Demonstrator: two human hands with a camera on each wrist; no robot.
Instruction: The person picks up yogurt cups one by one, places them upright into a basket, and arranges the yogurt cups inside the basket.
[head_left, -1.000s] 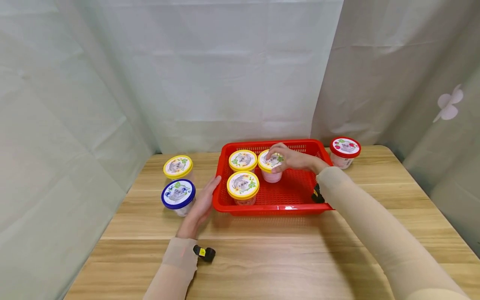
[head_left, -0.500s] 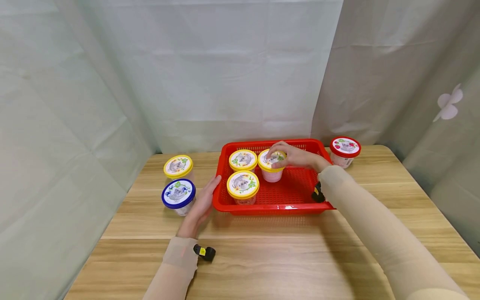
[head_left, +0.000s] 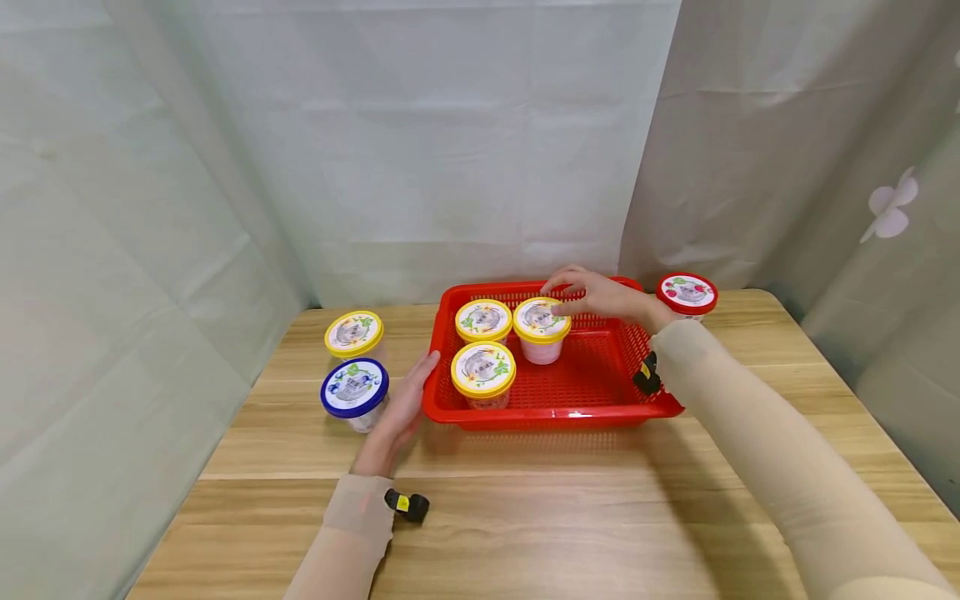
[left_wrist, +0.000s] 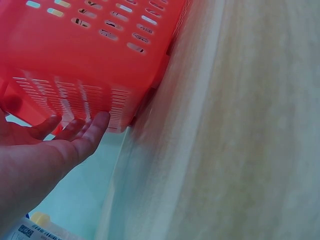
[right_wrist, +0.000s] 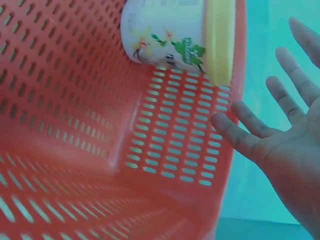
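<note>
A red plastic basket holds three yellow-lidded tubs: one at back left, one in front of it and one farther right. My left hand rests against the basket's left side, its fingers extended along the outer wall in the left wrist view. Above and just right of the rightmost tub is my right hand, fingers spread and holding nothing. In the right wrist view, a gap shows between those fingers and that tub's yellow lid.
Left of the basket on the wooden table stand another yellow-lidded tub and a blue-lidded tub. A red-lidded tub stands behind the basket's right end, partly hidden by my right arm. Pale curtains enclose the table.
My right hand has let go of the rightmost tub in the basket and risen up and to the right. That tub stays in place. The left hand keeps its place at the basket.
</note>
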